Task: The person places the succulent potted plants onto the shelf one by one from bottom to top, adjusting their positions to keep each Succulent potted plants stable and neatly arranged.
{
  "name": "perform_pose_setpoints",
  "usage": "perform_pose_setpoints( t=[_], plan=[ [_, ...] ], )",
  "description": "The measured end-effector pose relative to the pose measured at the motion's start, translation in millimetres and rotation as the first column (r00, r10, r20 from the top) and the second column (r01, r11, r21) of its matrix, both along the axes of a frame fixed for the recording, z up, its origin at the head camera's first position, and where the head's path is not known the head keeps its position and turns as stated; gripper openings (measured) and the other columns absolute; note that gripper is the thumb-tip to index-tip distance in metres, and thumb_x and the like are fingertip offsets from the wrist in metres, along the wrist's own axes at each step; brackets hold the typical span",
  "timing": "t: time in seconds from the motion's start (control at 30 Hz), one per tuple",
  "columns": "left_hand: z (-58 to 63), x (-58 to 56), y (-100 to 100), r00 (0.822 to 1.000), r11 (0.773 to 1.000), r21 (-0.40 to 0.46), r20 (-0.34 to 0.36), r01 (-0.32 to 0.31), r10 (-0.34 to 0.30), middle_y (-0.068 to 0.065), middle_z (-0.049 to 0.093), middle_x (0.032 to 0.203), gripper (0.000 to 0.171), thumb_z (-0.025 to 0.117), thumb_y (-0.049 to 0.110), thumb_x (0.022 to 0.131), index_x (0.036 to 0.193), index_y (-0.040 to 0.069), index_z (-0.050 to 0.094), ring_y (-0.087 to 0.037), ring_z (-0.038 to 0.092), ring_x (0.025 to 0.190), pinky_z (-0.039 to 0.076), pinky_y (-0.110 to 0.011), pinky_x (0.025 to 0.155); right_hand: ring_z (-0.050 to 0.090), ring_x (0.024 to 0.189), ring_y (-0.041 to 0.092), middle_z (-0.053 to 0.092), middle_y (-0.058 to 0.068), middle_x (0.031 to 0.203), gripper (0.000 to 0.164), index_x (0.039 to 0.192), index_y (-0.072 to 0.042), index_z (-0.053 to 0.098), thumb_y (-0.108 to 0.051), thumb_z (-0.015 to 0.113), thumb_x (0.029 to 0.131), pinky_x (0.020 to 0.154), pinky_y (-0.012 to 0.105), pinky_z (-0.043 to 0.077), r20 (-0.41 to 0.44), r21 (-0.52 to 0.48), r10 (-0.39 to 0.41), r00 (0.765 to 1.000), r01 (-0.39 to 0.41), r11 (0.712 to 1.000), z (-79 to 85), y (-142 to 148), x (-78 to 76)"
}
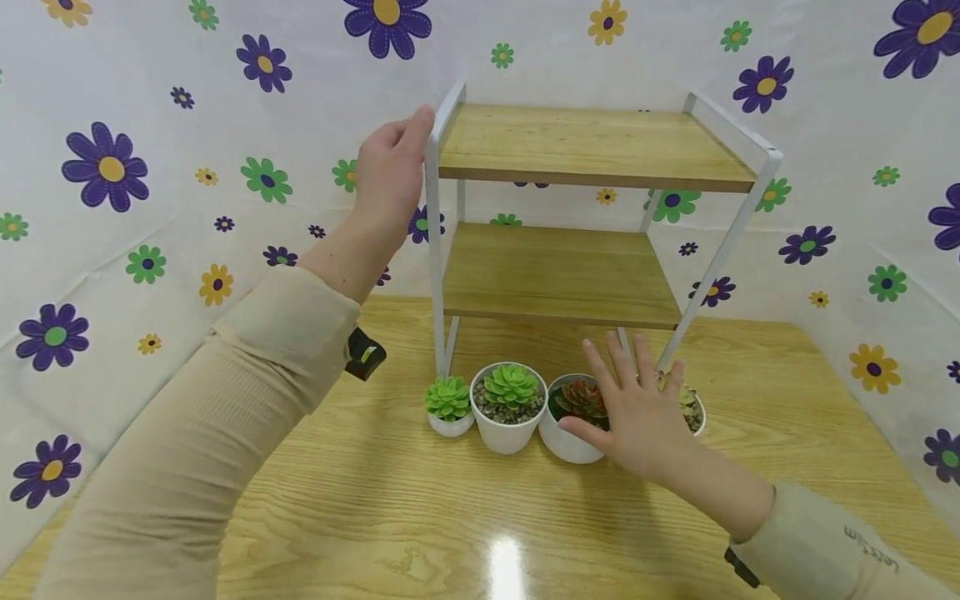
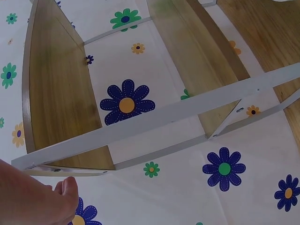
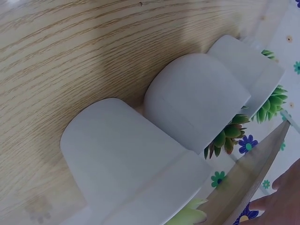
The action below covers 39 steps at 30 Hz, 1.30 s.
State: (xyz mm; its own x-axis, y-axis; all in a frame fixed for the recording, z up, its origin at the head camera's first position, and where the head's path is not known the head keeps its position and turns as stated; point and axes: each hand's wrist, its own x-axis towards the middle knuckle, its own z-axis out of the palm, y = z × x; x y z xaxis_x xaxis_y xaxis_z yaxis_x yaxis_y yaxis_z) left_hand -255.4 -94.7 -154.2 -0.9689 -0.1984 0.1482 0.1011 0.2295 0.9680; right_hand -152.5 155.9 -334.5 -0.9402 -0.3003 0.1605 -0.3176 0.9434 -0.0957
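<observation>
A two-tier shelf rack (image 1: 555, 275) with wooden boards and a pale metal frame stands on the table. My left hand (image 1: 393, 171) is at its upper left front corner, fingers curled against the frame; the contact is partly hidden. Several white pots line up at the rack's foot: a small green succulent (image 1: 448, 400), a larger green succulent (image 1: 510, 396), a reddish succulent (image 1: 581, 400) and a pale one (image 1: 686, 400) at the right. My right hand (image 1: 645, 417) spreads its fingers above the two right pots, partly hiding them. In the right wrist view, white pots (image 3: 126, 159) stand close together.
The wooden table (image 1: 390, 508) extends in front of the pots and to both sides. Behind it hangs a white flower-print cloth (image 1: 300, 100), which also covers the sides. A bright light reflection (image 1: 506, 567) shows near the front.
</observation>
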Motion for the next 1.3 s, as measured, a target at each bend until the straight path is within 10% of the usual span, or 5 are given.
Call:
perform_pose_setpoints(
  t=[0.87, 1.3],
  plan=[
    [4.4, -4.1, 13, 0.999, 0.999, 0.023, 0.035, -0.03, 0.029, 0.001, 0.052, 0.132, 0.041, 0.036, 0.034, 0.099, 0.13, 0.018, 0.055, -0.013, 0.043, 0.119, 0.041, -0.034, 0.103, 0.024, 0.135, 0.047, 0.029, 0.027, 0.147, 0.081, 0.146, 0.0, 0.023, -0.053, 0.049, 0.091, 0.108, 0.059, 0.025, -0.159, -0.201, 0.085, 0.984, -0.117, 0.973, 2.9, 26, 8.6],
    [5.7, -4.7, 12, 0.998, 0.999, 0.011, 0.052, -0.031, 0.03, 0.002, 0.05, 0.134, 0.041, 0.035, 0.033, 0.099, 0.133, 0.018, 0.052, -0.012, 0.041, 0.122, 0.038, -0.034, 0.105, 0.016, 0.136, 0.051, 0.01, 0.032, 0.151, 0.11, 0.148, 0.0, -0.005, -0.044, 0.07, 0.08, 0.1, 0.069, 0.025, 0.123, -0.446, -0.029, 0.992, 0.081, 0.891, 1.6, 65, 4.2]
  ],
)
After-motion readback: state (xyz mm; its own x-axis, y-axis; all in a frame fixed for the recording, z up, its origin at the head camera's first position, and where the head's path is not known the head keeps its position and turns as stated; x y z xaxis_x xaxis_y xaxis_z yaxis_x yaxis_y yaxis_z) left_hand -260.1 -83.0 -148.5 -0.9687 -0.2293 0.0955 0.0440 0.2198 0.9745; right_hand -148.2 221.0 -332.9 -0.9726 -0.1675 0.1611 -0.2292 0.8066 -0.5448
